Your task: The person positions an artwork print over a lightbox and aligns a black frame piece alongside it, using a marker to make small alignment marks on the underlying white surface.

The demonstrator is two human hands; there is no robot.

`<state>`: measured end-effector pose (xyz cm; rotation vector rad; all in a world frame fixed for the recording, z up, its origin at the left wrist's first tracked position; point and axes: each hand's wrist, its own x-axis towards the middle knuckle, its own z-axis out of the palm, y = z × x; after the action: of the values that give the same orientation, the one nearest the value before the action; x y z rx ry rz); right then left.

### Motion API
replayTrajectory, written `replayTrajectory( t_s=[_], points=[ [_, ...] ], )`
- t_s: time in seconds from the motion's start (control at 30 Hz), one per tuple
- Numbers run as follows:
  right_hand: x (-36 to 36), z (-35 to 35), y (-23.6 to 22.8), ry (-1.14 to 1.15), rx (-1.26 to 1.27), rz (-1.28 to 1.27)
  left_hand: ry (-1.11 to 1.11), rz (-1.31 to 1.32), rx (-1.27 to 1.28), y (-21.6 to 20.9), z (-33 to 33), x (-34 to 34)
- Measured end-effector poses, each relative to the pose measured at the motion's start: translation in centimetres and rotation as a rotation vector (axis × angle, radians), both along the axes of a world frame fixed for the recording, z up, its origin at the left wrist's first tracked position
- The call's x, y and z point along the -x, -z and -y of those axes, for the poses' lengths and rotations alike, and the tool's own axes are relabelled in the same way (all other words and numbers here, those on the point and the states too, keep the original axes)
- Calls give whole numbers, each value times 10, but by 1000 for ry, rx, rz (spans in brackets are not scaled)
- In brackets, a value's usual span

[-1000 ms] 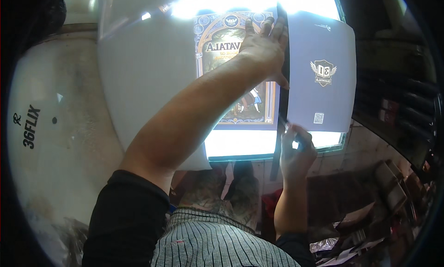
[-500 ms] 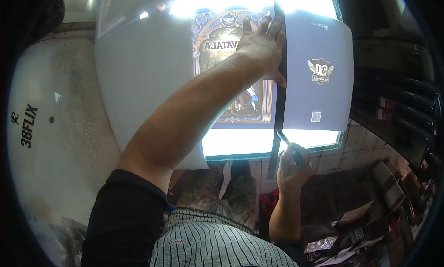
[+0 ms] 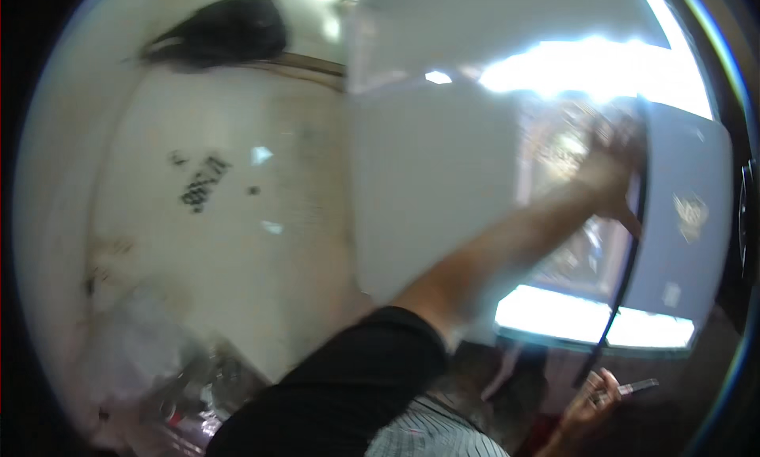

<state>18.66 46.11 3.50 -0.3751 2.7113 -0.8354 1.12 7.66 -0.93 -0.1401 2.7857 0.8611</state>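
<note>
Overhead, a large pale translucent plastic sheet is being pressed flat against a bright backlit panel by the left hand, fingers spread, grasping nothing. Lower right, a slim dark blade-like tool is being pinched by the right hand. Trimming seems underway; careful alignment is being called for.

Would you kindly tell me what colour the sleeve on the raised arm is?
Black; the sleeve shows best in the head view, though blurred.
</note>
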Motion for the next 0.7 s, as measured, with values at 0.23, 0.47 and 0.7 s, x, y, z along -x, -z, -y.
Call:
replayTrajectory(
  t_s=[0.23,0.47,0.7],
  points=[
    [-4,70,5,-55,110,50,-57,-352,339,-8,40,-31],
    [6,61,5,-29,98,-57,20,148,345,-37,20,-20],
    [10,65,11,-40,151,-98,1,19,443,-27,23,-21]
  ],
)
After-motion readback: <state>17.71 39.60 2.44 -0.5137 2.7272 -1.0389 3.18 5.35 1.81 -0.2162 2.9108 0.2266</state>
